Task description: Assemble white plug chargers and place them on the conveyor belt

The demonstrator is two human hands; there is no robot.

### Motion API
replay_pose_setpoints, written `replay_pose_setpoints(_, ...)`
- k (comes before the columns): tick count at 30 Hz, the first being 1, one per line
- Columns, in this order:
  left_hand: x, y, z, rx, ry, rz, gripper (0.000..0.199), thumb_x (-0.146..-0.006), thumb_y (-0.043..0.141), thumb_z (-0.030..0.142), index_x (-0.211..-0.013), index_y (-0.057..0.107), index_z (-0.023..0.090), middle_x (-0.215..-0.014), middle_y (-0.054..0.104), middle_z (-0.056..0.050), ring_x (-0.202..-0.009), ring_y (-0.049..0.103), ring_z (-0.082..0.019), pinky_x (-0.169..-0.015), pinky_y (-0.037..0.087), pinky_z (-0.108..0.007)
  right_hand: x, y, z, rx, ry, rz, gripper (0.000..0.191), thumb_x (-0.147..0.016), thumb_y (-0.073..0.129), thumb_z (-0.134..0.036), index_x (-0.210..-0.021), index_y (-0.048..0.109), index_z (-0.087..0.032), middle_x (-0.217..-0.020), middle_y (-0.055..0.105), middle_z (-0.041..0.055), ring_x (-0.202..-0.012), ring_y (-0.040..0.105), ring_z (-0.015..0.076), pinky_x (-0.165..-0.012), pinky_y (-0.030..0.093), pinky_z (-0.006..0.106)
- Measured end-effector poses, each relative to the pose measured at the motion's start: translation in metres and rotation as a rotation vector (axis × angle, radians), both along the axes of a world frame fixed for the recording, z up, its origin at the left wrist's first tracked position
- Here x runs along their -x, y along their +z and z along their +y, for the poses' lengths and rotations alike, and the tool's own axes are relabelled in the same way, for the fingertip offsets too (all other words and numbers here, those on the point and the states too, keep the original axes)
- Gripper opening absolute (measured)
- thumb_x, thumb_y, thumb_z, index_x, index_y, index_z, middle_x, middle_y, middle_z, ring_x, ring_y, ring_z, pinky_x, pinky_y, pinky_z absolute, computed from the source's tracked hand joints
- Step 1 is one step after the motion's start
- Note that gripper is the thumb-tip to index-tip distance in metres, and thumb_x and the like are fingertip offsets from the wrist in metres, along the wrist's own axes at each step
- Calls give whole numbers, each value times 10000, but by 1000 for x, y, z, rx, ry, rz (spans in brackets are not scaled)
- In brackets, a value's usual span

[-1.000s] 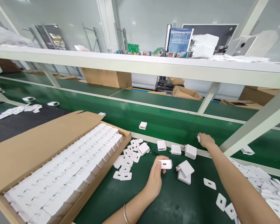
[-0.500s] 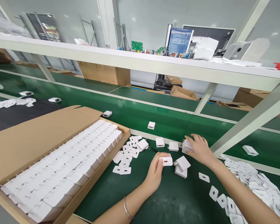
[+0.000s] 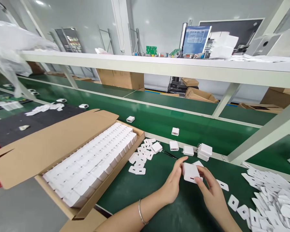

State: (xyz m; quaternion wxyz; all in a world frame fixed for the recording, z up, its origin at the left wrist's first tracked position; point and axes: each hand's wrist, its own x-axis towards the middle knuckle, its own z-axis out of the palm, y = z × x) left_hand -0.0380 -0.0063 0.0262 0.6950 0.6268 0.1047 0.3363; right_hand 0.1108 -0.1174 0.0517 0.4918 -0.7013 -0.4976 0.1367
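A white charger block (image 3: 190, 172) with a small dark slot is held between both hands above the green mat. My left hand (image 3: 172, 183) touches its left side, fingers extended upward and close together. My right hand (image 3: 210, 187) pinches its right side between thumb and fingers. Partly hidden behind the right fingers is another white piece (image 3: 198, 163). Beyond the hands stand a stack of chargers (image 3: 204, 151) with metal prongs, a single charger (image 3: 188, 150) and another charger (image 3: 174, 145). Small white slotted plates (image 3: 140, 158) lie scattered to the left.
An open cardboard box (image 3: 87, 209) with rows of white chargers stands at left. At right is a large pile of white plates (image 3: 275, 196). A dark thin tool (image 3: 169, 155) lies behind the left hand. A white shelf (image 3: 164, 66) on slanted posts crosses above.
My right hand has come away from the charger stack and back to the charger at my left hand. The charger's face has turned. The view has shifted left.
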Motion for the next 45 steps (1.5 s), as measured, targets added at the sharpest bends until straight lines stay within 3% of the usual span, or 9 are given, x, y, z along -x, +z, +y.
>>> replay_pose_setpoints(6, -11, 16, -13, 384, -211, -119, 800, -1019, 515, 667, -1642, 192, 284, -1415, 597, -151, -1282, 614, -299, -1151, 427, -494, -3, -15, -4, -97, 63, -39, 437, -1022, 579, -536, -1375, 636, -284, -1403, 612, 120, -1276, 622, 303, -971, 608, 422)
replay_pose_setpoints(9, -4, 34, -4, 369, -217, -124, 870, -945, 718, 564, -1614, 241, 278, -1298, 648, -143, -1186, 678, -308, -1064, 504, -476, -3, -14, -5, -101, 97, -63, 456, -1057, 525, -514, -1467, 575, -322, -1496, 520, 112, -1357, 562, 303, -1037, 573, 441)
replay_pose_setpoints(12, 14, 50, 25, 157, -6, -64, 864, -873, 819, 475, -1559, 325, 297, -1273, 631, -115, -1153, 691, -302, -982, 554, -427, -1, -13, -10, -96, 89, -67, 463, -1081, 471, -505, -1520, 508, -364, -1499, 495, 92, -1293, 596, 283, -1033, 565, 439)
replay_pose_setpoints(19, 70, 53, 156, -270, 780, 268, 599, -835, 723, 374, -1321, 404, 230, -1219, 649, -104, -1160, 667, -252, -982, 563, -390, -4, -14, -11, -165, -90, -15, 354, -1082, 457, -490, -1307, 646, -293, -1276, 577, 116, -1027, 645, 261, -529, 509, 273)
replay_pose_setpoints(24, 104, 41, 219, -327, 990, 484, 496, -748, 770, 309, -1136, 477, 214, -1191, 616, -103, -1124, 641, -276, -967, 544, -410, -10, -16, -7, -237, -135, -46, 319, -1073, 476, -475, -1219, 683, -283, -1186, 600, 109, -1047, 643, 273, -519, 506, 273)
replay_pose_setpoints(28, 111, 27, 241, -367, 995, 628, 485, -717, 807, 350, -1099, 544, 207, -1132, 647, -101, -1132, 634, -302, -953, 529, -413, -9, -18, -7, -213, -137, -32, 319, -1072, 470, -485, -1186, 687, -281, -1168, 608, 112, -1010, 646, 275, -475, 466, 273)
replay_pose_setpoints(35, 100, 17, 257, -422, 904, 816, 370, -809, 738, 470, -1061, 615, 228, -942, 699, -56, -941, 675, -273, -894, 517, -410, -12, -21, -6, -227, -141, -87, 279, -1080, 463, -461, -1129, 674, -286, -1118, 629, 82, -1013, 648, 272, -789, 556, 394)
replay_pose_setpoints(42, 102, 20, 261, -491, 884, 918, 340, -848, 696, 515, -1047, 638, 246, -1076, 725, -77, -1184, 627, -316, -1023, 439, -439, -9, -20, -6, -211, -123, -75, 284, -1080, 462, -466, -1105, 674, -278, -1096, 639, 84, -986, 654, 271, -761, 546, 384)
replay_pose_setpoints(45, 105, 18, 263, -516, 826, 931, 344, -866, 658, 526, -1065, 616, 249, -1038, 730, -57, -1069, 675, -285, -913, 488, -373, -9, -20, -5, -194, -120, -69, 287, -1081, 459, -467, -1095, 672, -274, -1097, 643, 89, -974, 658, 269, -731, 544, 373)
